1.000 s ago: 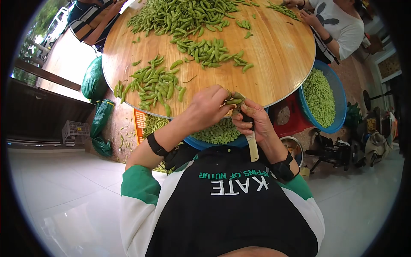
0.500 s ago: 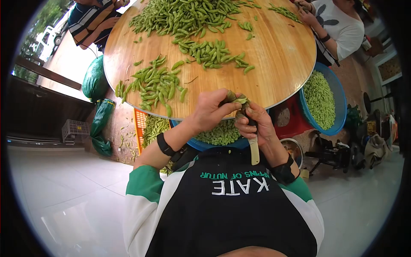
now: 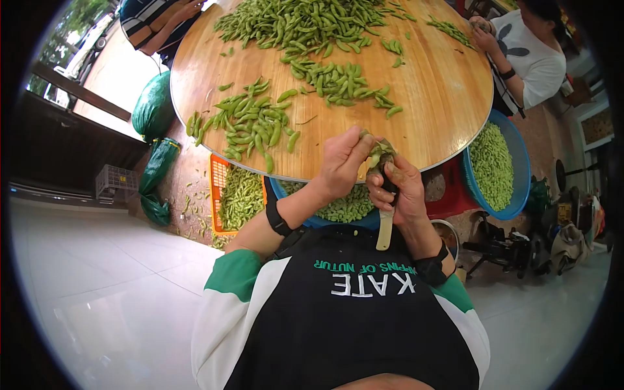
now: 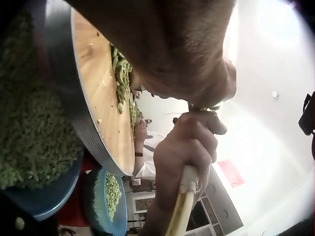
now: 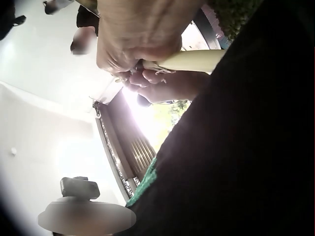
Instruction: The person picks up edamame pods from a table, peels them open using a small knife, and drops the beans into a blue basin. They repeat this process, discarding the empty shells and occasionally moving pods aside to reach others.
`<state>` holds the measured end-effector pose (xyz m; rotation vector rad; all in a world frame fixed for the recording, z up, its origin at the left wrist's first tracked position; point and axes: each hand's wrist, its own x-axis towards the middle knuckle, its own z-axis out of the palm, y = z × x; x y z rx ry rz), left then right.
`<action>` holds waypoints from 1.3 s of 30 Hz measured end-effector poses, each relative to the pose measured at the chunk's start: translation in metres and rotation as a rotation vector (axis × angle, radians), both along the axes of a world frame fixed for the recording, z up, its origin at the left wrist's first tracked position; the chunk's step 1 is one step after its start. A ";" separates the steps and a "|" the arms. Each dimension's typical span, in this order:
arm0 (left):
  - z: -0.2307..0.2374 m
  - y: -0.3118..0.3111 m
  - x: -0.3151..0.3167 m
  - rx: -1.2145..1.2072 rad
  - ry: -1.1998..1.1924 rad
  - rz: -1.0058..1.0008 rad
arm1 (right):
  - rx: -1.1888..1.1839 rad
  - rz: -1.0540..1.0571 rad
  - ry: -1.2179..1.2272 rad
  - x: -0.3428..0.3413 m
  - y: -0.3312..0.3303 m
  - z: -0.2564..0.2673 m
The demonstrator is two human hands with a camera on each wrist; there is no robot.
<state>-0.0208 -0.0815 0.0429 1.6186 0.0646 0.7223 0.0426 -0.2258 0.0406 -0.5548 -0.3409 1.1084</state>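
In the head view my left hand (image 3: 344, 162) pinches a green bean pod (image 3: 379, 151) between thumb and fingertips, just above the near table edge. Right beside it, my right hand (image 3: 404, 188) curls round a slim tool whose flat cream handle (image 3: 385, 231) sticks out below the fist. The tool's other end is hidden among the fingers and the pod. Both wrist views show the two hands meeting, with the cream handle (image 4: 181, 211) coming out of the right fist. Beneath the hands, shelled beans (image 3: 348, 207) fill a blue basin.
A large pile of pods (image 3: 299, 26) covers the far side of the round wooden table (image 3: 429, 110), with smaller heaps (image 3: 250, 123) nearer. An orange basket (image 3: 216, 195) of pods stands lower left, a second blue basin (image 3: 522, 166) of beans at right. Two people sit across.
The pod, whole-looking a second ago, appears split at the fingertips. My left fingers have turned more upright beside the right hand. The head view has shifted a little, with the table lower and further right.
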 end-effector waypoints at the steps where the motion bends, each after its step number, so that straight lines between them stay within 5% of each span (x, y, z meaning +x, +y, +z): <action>1: -0.001 0.002 -0.001 -0.003 -0.001 0.005 | -0.067 -0.059 -0.137 0.001 -0.001 0.002; 3: -0.004 0.007 -0.005 -0.352 0.157 -0.192 | -0.089 -0.036 -0.233 0.008 -0.005 0.000; 7: -0.011 0.010 -0.006 -0.468 0.189 -0.296 | -0.098 0.035 -0.221 0.016 -0.008 -0.005; 15: -0.011 0.022 -0.008 -0.360 0.312 -0.452 | -0.208 0.035 -0.265 0.018 -0.014 -0.001; 20: -0.023 0.017 -0.007 -0.316 0.343 -0.434 | -0.414 0.039 -0.665 0.016 -0.016 -0.004; 22: -0.027 0.016 -0.005 -0.313 0.334 -0.446 | -0.416 0.016 -0.639 0.018 -0.017 -0.003; 24: -0.025 0.020 -0.002 0.107 0.232 -0.317 | -0.421 -0.004 -0.611 0.021 -0.019 -0.001; 25: -0.021 0.022 -0.001 0.104 0.236 -0.318 | -0.386 -0.031 -0.591 0.025 -0.020 0.001; 31: 0.004 0.026 0.001 -0.382 0.118 -0.383 | -0.263 -0.053 -0.480 0.029 -0.005 0.005; 34: 0.007 0.041 -0.010 -0.313 0.174 -0.285 | -0.240 -0.031 -0.499 0.026 0.004 0.006; 38: 0.003 0.098 -0.032 0.808 0.193 0.490 | -0.476 -0.358 -0.824 0.049 0.009 -0.016; 39: -0.004 0.109 -0.040 0.811 0.190 0.494 | -0.554 -0.412 -1.123 0.056 0.006 -0.024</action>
